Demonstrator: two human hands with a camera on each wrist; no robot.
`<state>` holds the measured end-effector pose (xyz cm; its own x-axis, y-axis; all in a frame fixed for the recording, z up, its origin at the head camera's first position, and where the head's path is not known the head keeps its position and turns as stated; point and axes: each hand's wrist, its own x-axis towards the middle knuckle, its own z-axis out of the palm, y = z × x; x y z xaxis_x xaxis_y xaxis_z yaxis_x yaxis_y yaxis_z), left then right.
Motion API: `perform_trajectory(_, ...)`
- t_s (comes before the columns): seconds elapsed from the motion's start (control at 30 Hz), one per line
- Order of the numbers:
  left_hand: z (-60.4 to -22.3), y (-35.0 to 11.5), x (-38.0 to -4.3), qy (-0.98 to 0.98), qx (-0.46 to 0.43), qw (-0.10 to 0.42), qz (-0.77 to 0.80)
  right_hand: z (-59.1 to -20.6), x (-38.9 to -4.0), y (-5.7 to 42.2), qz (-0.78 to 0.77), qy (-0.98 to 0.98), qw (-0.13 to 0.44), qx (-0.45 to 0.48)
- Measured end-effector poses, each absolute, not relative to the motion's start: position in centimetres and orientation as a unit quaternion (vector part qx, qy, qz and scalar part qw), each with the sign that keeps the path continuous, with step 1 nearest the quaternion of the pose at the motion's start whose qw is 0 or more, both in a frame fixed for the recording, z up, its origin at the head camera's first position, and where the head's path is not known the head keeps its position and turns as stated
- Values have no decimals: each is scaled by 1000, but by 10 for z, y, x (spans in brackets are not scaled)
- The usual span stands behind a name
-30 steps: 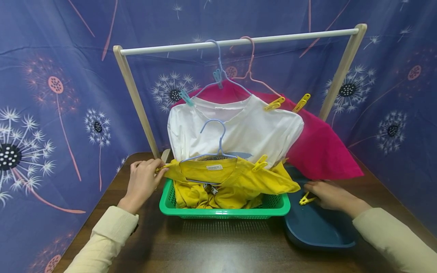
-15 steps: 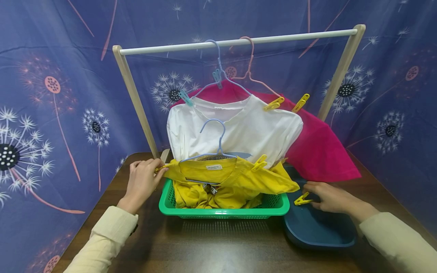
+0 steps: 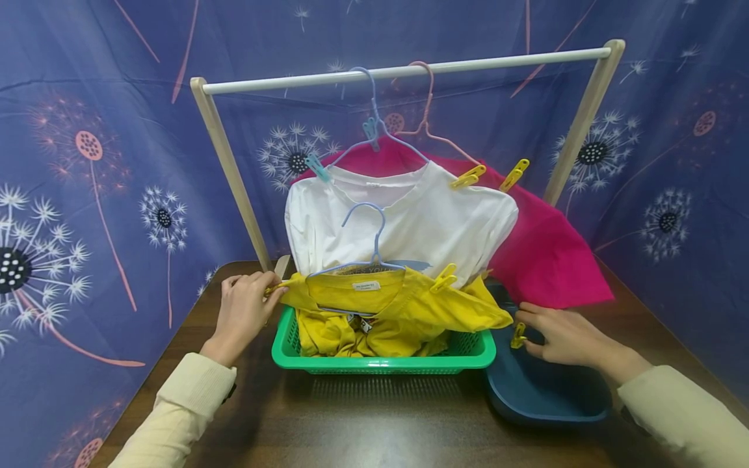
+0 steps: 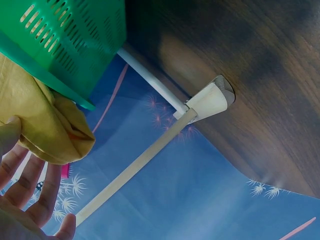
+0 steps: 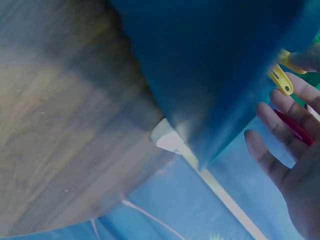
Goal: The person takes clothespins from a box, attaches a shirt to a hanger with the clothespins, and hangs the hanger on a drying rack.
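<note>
My left hand [image 3: 246, 312] pinches the left shoulder of a yellow T-shirt [image 3: 359, 296]; the left wrist view shows the thumb on the yellow cloth [image 4: 30, 105]. The shirt lies bunched in a green basket [image 3: 383, 365], its neckline spread over a blue hanger [image 3: 377, 244]. One yellow clothespin [image 3: 445, 277] clips its right shoulder. My right hand [image 3: 562, 335] is over a dark blue bin [image 3: 547, 413], pinching another yellow clothespin [image 3: 517, 335] between thumb and forefinger. In the right wrist view that clothespin [image 5: 281, 80] is partly hidden, with the other fingers extended.
Behind the basket stands a rack with a white rail [image 3: 281, 81]. A white T-shirt [image 3: 374, 224] and a magenta garment [image 3: 556, 260] hang from it on hangers, with several blue and yellow clothespins. The brown table [image 3: 363, 422] extends in front.
My right hand has shifted slightly left and turned the yellow clothespin from lying sideways to nearly upright. My left hand and the yellow T-shirt hold still.
</note>
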<state>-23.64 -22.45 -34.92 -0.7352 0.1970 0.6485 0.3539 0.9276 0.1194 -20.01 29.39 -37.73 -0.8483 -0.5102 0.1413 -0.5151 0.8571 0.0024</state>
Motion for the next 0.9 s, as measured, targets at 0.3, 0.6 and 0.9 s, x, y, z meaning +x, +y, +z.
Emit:
perform_trajectory(0.3,-349,-225,-237,-925,-149,328,-120,-363,-198,285,-1,-951,124,283)
perform_trajectory(0.6,-348,-225,-238,-928,-145,321,-123,-340,-196,276,13,-931,202,303)
perform_trajectory(0.9,-349,-225,-237,-925,-149,327,-125,-316,-195,267,30,-908,271,317)
